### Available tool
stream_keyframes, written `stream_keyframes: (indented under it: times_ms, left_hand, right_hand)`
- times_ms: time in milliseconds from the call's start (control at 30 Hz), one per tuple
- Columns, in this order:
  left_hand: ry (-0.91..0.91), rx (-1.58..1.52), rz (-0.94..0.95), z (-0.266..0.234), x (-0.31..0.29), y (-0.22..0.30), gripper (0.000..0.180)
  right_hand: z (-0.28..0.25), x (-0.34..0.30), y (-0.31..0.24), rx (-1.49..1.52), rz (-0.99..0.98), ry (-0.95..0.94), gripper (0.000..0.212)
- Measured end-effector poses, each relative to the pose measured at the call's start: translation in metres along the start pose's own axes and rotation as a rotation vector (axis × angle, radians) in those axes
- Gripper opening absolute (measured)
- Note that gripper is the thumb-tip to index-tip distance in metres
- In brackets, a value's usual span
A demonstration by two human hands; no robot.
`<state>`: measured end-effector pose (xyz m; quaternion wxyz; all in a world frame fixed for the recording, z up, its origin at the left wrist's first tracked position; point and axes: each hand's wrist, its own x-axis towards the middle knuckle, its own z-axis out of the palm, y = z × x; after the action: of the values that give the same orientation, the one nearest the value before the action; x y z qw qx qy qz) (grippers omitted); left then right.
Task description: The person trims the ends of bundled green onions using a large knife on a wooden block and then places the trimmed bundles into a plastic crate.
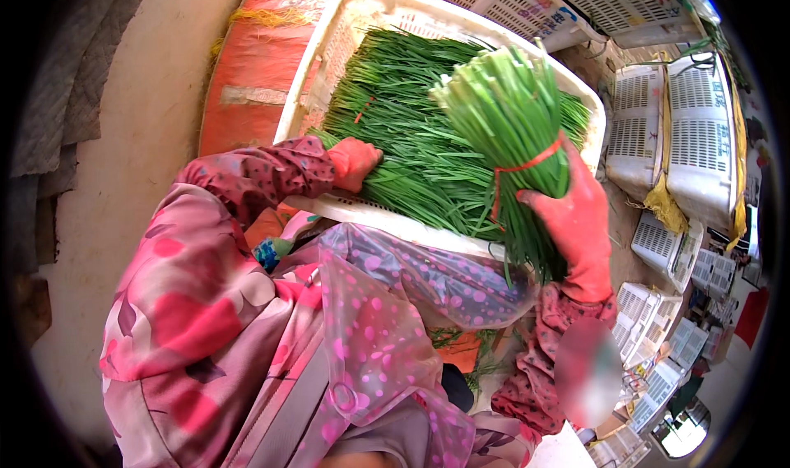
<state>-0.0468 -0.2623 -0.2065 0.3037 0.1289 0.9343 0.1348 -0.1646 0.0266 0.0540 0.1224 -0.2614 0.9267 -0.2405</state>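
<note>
A bundle of garlic chives (pixel 506 98) with a red tie round its middle is raised over the right part of a white plastic crate (pixel 309 77). My right hand (pixel 576 217), in an orange-red rubber glove, is wrapped round it below the tie, pale cut ends pointing up and away. More garlic chives (pixel 411 98) fill the crate, lying roughly crosswise; a red tie shows among them at the left. At the crate's near left corner, my gloved left hand (pixel 355 164) is closed on chives, with green stalks showing on both sides of the fist. Its fingertips are partly hidden.
An orange-red covered surface (pixel 247 98) lies left of the crate, beside a pale wall (pixel 156 65). White slatted crates (pixel 699 131) stand to the right, some tied with yellow strapping. A spotted clear plastic apron (pixel 378 328) hangs against the crate's near edge.
</note>
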Motion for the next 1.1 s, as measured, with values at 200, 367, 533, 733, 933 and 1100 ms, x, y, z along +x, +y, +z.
stream_keyframes:
  times_ms: [200,367,533,733,933,1100]
  left_hand:
    - [0.352,-0.206,0.191,-0.056,-0.051,0.021,0.063]
    - [0.297,-0.184,0.263,-0.025,-0.039,0.037,0.067]
    - [0.260,-0.078,0.188,-0.018,-0.045,0.041,0.069]
    - [0.284,0.039,0.069,-0.013,-0.048,0.056,0.066]
    - [0.348,-0.063,0.062,-0.016,-0.059,0.058,0.062]
    - [0.302,-0.484,-0.036,-0.074,-0.087,0.045,0.040]
  right_hand:
    - [-0.046,0.014,-0.015,-0.049,0.061,0.045,0.084]
    - [-0.038,0.042,-0.033,-0.298,-0.107,0.053,0.083]
    - [0.025,0.070,-0.041,-0.402,-0.284,-0.044,0.086]
    - [0.177,0.096,-0.020,-0.519,-0.299,-0.113,0.077]
    - [0.270,0.080,-0.011,-0.271,-0.351,-0.307,0.075]
    - [0.263,0.064,-0.022,-0.239,-0.366,-0.380,0.062]
